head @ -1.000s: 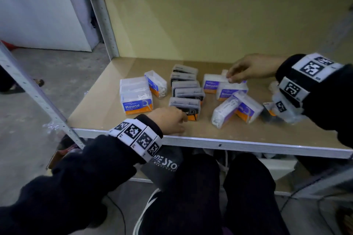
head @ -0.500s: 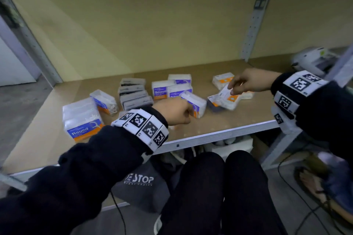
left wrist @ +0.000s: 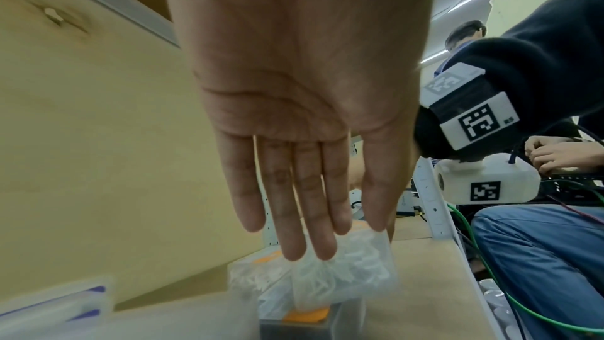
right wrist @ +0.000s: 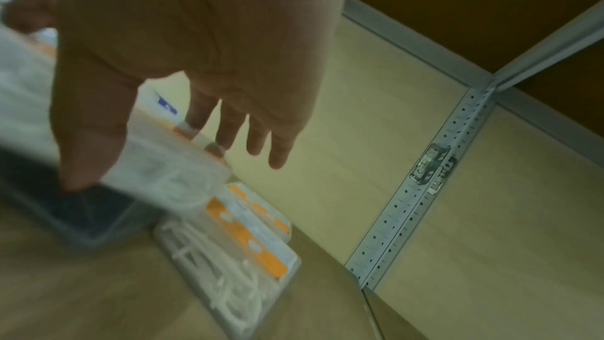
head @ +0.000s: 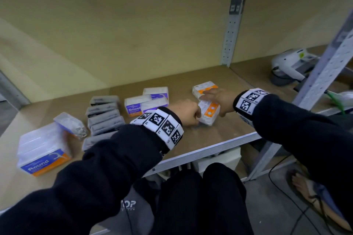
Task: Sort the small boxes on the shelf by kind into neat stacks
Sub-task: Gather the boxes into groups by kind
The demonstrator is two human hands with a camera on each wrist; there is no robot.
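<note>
Hands [head: 188, 111] meet on an orange-labelled box [head: 208, 113], right grip [head: 219, 99] pinching it, left spread.

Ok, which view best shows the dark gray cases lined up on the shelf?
The head view: the row of flat dark gray plastic cases shows whole, left of the purple-labelled boxes. The right wrist view shows only one blurred dark case under the box in hand; the left wrist view shows just a dark edge.

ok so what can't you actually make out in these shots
- Head view: the left hand covers the near end of the orange-label box, so its grip is unclear.
- Right wrist view: motion blur smears the box by the right hand; its label is unreadable.
- Head view: the left sleeve hides the nearest grey box.
</note>
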